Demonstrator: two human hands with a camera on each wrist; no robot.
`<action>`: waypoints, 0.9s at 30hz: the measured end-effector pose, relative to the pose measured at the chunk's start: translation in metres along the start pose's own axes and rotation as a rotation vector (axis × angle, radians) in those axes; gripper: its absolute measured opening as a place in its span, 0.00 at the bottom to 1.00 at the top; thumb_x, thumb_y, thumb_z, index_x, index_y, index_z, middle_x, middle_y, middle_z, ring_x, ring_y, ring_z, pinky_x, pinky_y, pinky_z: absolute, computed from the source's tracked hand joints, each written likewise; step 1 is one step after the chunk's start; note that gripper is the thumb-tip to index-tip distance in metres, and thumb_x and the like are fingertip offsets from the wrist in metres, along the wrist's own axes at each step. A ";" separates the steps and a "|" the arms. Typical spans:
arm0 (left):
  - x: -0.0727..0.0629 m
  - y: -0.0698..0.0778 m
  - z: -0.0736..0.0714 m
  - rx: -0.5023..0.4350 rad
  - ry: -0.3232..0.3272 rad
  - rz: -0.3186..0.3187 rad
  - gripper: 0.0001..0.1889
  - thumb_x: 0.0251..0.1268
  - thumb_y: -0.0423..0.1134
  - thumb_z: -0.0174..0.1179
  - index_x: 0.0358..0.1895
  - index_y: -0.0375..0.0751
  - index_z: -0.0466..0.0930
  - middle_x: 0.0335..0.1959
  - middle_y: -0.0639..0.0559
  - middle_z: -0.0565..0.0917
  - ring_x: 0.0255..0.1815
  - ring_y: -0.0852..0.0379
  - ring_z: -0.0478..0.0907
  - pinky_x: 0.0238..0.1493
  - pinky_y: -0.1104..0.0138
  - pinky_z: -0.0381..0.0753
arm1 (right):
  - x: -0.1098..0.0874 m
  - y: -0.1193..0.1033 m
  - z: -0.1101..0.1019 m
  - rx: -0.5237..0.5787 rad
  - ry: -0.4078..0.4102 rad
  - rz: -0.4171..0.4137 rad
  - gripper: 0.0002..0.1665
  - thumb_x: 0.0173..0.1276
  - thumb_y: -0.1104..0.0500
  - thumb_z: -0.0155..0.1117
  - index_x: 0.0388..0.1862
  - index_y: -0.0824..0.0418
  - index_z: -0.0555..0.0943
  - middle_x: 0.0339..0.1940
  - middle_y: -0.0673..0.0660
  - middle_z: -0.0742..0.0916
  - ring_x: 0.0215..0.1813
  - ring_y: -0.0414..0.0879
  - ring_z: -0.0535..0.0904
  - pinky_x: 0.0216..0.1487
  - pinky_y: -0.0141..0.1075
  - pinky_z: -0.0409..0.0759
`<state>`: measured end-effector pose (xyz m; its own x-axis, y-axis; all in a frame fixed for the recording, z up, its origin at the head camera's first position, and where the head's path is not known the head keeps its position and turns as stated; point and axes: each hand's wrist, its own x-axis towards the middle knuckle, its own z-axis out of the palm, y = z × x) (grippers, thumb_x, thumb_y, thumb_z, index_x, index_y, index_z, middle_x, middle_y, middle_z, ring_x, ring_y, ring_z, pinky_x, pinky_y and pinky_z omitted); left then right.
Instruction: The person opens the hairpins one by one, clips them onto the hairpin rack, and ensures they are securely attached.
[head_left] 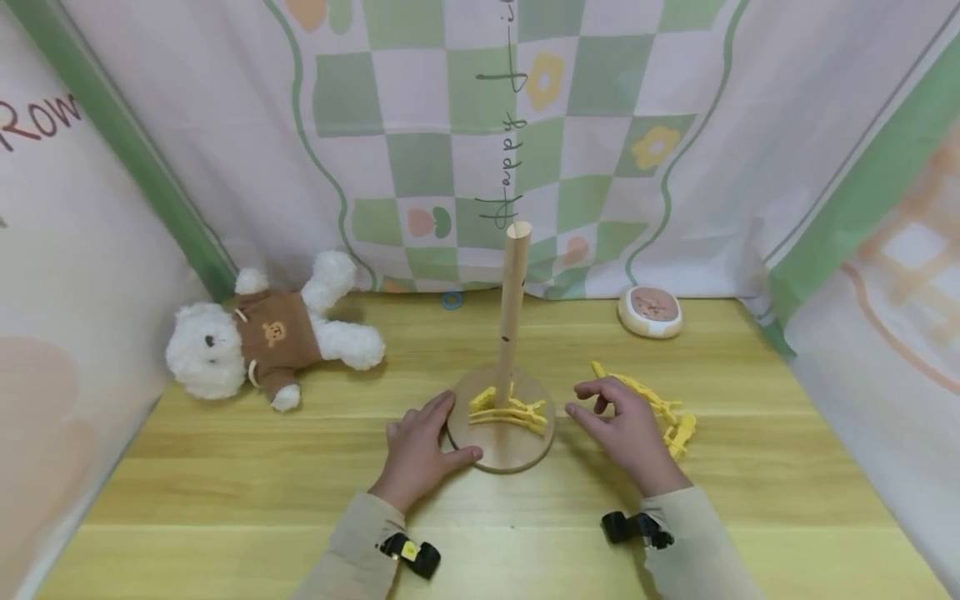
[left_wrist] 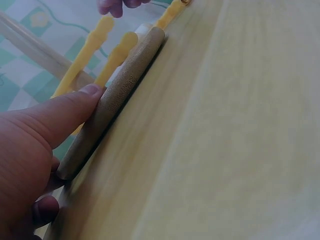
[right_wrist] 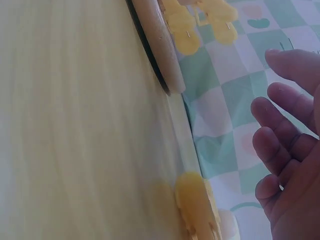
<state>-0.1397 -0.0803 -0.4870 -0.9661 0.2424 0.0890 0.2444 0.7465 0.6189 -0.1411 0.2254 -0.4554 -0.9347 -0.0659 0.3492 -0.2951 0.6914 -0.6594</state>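
Left hand: we see the left hand (head_left: 422,454) at the lower centre of the frame, holding the rim of the round wooden base (head_left: 517,454) between thumb and fingers.
Right hand: we find the right hand (head_left: 626,421) right of centre, its fingers loosely bent, thumb apart from them, holding nothing, near the base.
Wooden post: we see the post (head_left: 513,292) upright on the base, mid-frame, with dark holes along its side.
Yellow pieces on the base: we see yellow pieces (head_left: 525,416) around the foot of the post.
Loose yellow pieces: we see more loose pieces (head_left: 682,432) on the table (head_left: 225,500), right of centre, partly behind the right hand.
Around us: a white plush bear (head_left: 277,333) lies at centre left; a pink-topped white item (head_left: 652,312) sits right of centre, near the checked cloth (head_left: 416,100).
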 end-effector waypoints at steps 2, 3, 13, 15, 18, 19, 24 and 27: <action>0.000 0.000 0.000 -0.006 -0.005 0.001 0.51 0.51 0.65 0.71 0.77 0.44 0.64 0.76 0.51 0.67 0.59 0.46 0.71 0.53 0.50 0.57 | -0.004 0.003 -0.004 -0.015 0.018 0.009 0.14 0.66 0.55 0.73 0.48 0.59 0.86 0.42 0.50 0.86 0.37 0.42 0.75 0.34 0.34 0.75; 0.000 0.000 0.000 -0.008 -0.005 0.001 0.51 0.51 0.65 0.71 0.77 0.44 0.64 0.76 0.51 0.67 0.59 0.46 0.71 0.53 0.50 0.57 | -0.007 0.006 -0.007 -0.021 0.030 0.014 0.13 0.66 0.56 0.73 0.47 0.59 0.86 0.41 0.49 0.86 0.37 0.41 0.75 0.34 0.33 0.75; -0.001 0.001 0.001 -0.002 0.000 -0.010 0.51 0.51 0.66 0.71 0.76 0.45 0.64 0.76 0.52 0.67 0.60 0.47 0.71 0.53 0.50 0.58 | -0.025 0.033 -0.054 -0.109 0.195 0.141 0.13 0.69 0.54 0.70 0.45 0.62 0.86 0.40 0.52 0.84 0.37 0.39 0.71 0.31 0.27 0.68; -0.001 0.000 0.001 -0.004 0.001 -0.006 0.51 0.52 0.66 0.71 0.76 0.45 0.64 0.76 0.51 0.67 0.61 0.47 0.71 0.53 0.50 0.58 | -0.027 0.040 -0.063 -0.133 0.200 0.191 0.16 0.71 0.51 0.68 0.47 0.62 0.86 0.41 0.53 0.83 0.37 0.40 0.70 0.31 0.29 0.67; 0.000 0.000 0.002 -0.002 0.001 -0.008 0.51 0.51 0.66 0.71 0.76 0.44 0.64 0.76 0.51 0.67 0.60 0.46 0.71 0.54 0.50 0.58 | -0.032 0.050 -0.072 -0.160 0.194 0.260 0.19 0.72 0.48 0.65 0.49 0.62 0.85 0.41 0.53 0.82 0.37 0.39 0.69 0.30 0.30 0.68; 0.000 0.000 0.003 -0.001 0.001 -0.008 0.51 0.51 0.66 0.71 0.76 0.44 0.64 0.76 0.51 0.67 0.61 0.46 0.71 0.54 0.50 0.58 | -0.034 0.053 -0.075 -0.171 0.191 0.279 0.20 0.73 0.47 0.65 0.49 0.62 0.85 0.41 0.53 0.82 0.37 0.39 0.69 0.30 0.30 0.68; 0.000 -0.001 0.002 0.007 0.010 0.004 0.50 0.52 0.66 0.70 0.76 0.43 0.65 0.75 0.50 0.68 0.60 0.46 0.71 0.55 0.49 0.58 | -0.038 0.065 -0.081 -0.165 0.129 0.365 0.26 0.72 0.44 0.64 0.55 0.64 0.83 0.44 0.58 0.82 0.37 0.42 0.71 0.30 0.32 0.70; -0.001 -0.002 0.002 0.011 0.013 0.007 0.50 0.52 0.66 0.70 0.76 0.43 0.65 0.75 0.50 0.68 0.60 0.46 0.71 0.54 0.49 0.59 | -0.037 0.070 -0.083 -0.160 0.029 0.426 0.32 0.72 0.41 0.63 0.58 0.67 0.81 0.47 0.63 0.83 0.39 0.47 0.75 0.32 0.35 0.72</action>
<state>-0.1389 -0.0806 -0.4894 -0.9654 0.2393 0.1033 0.2516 0.7516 0.6098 -0.1103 0.3359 -0.4588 -0.9596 0.2672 0.0886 0.1513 0.7550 -0.6380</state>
